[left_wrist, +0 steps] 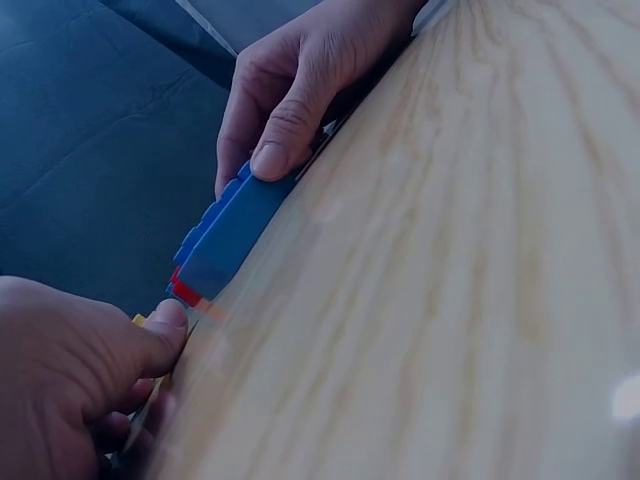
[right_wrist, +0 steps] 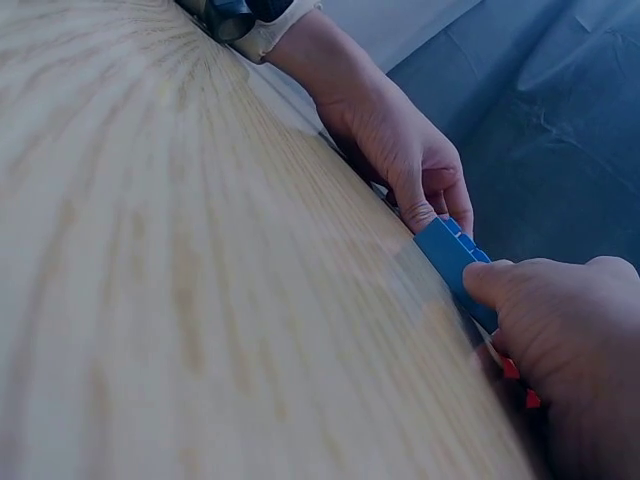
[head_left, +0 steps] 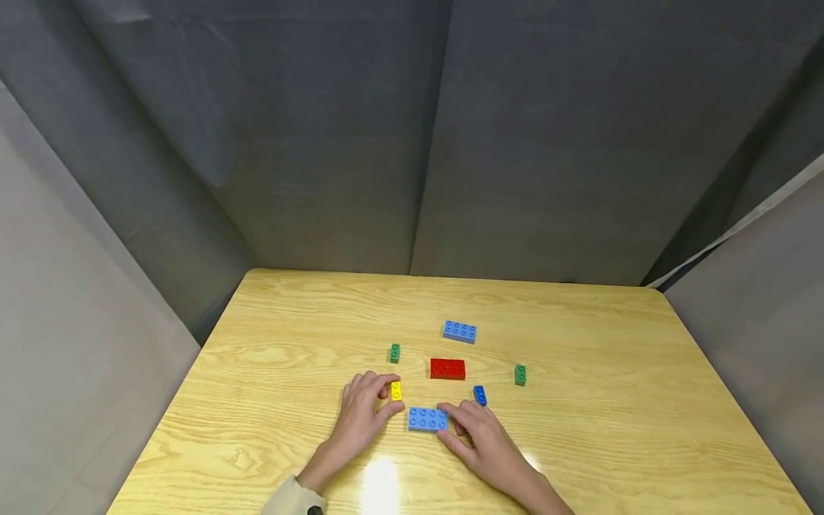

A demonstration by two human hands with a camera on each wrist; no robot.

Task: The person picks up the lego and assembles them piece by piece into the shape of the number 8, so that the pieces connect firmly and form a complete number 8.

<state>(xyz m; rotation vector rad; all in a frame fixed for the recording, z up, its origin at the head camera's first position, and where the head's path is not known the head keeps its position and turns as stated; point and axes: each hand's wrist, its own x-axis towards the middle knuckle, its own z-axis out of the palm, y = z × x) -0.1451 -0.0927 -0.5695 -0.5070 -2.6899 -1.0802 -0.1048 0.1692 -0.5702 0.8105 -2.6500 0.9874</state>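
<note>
On the wooden table, my left hand (head_left: 362, 411) pinches a small yellow brick (head_left: 395, 390) between thumb and index finger. Only a sliver of that yellow brick (left_wrist: 139, 319) shows behind the thumb in the left wrist view. My right hand (head_left: 484, 436) grips the right end of a light blue eight-stud brick (head_left: 428, 419), thumb on the near side and index finger on the far side. The blue brick (right_wrist: 452, 262) lies flat with its studs up. A small gap separates the two bricks in the head view.
Beyond the hands lie a red brick (head_left: 447, 369), another light blue brick (head_left: 460, 331) and a small green brick (head_left: 395, 353). A dark blue brick (head_left: 480, 395) sits just past the right hand's fingers. Farther right is a second green brick (head_left: 520, 375). Grey curtains (head_left: 322, 143) surround the table (head_left: 579, 443).
</note>
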